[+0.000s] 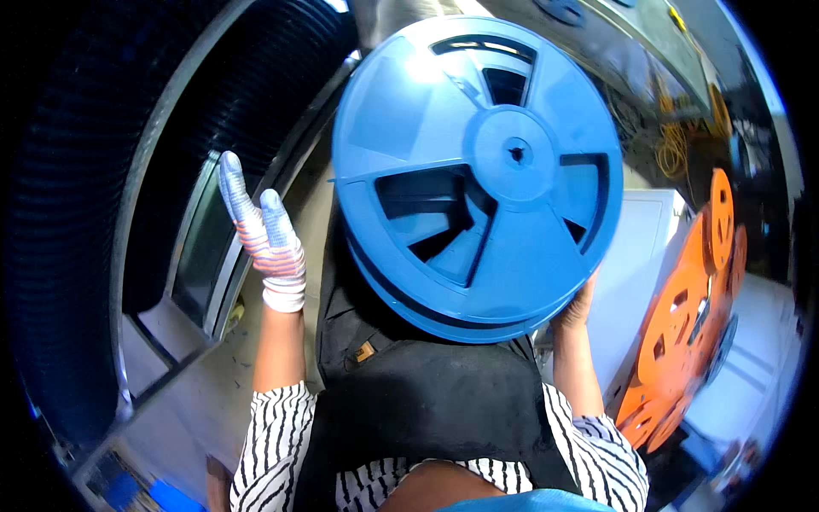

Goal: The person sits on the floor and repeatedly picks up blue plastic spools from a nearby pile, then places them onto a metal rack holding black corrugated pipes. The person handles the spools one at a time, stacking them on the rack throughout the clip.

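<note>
A large blue plastic spool with cut-out windows and a small hub hole fills the middle of the head view. It has two flanges, one behind the other, and tilts its face toward me. My right hand, which looks bare, grips the spool's lower right edge; its fingers are mostly hidden behind the rim. Off to the spool's left, my left hand is raised in a striped knit glove with blue fingertips. Its fingers are stretched out and it touches nothing.
Orange slotted plastic discs stand at the right, beside a white box-like surface. Black ribbed covers and a metal-framed machine line the left. A yellow coiled cable hangs at the back right.
</note>
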Tool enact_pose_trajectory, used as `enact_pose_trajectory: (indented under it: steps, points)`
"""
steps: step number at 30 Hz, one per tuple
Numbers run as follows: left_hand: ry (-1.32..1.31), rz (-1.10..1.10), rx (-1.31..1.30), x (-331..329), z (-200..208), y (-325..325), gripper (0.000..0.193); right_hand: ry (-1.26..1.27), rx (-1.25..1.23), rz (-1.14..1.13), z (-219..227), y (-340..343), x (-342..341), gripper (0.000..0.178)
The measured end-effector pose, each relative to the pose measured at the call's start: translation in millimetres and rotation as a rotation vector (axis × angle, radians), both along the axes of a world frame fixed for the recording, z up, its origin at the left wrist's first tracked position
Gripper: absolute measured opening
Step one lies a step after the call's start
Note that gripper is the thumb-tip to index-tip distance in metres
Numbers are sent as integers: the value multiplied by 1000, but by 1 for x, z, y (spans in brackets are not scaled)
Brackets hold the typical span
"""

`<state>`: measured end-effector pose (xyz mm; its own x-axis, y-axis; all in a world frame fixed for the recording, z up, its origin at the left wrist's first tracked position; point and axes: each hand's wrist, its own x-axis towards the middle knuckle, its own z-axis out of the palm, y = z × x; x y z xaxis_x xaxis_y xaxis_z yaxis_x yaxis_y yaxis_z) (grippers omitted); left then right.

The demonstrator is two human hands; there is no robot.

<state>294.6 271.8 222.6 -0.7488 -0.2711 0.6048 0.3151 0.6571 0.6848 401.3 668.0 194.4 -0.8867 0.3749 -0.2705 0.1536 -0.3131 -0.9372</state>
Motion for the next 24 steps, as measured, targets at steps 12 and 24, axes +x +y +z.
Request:
enact_pose_trajectory:
  steps: [12, 24]
  points:
    - [-533, -257, -764, 12, 111, 164, 89, 91, 234, -41, 33, -44, -8, 94]
    - [-457, -191, -693, 5, 100, 185, 69, 123, 370, 65, 24, -59, 5, 114]
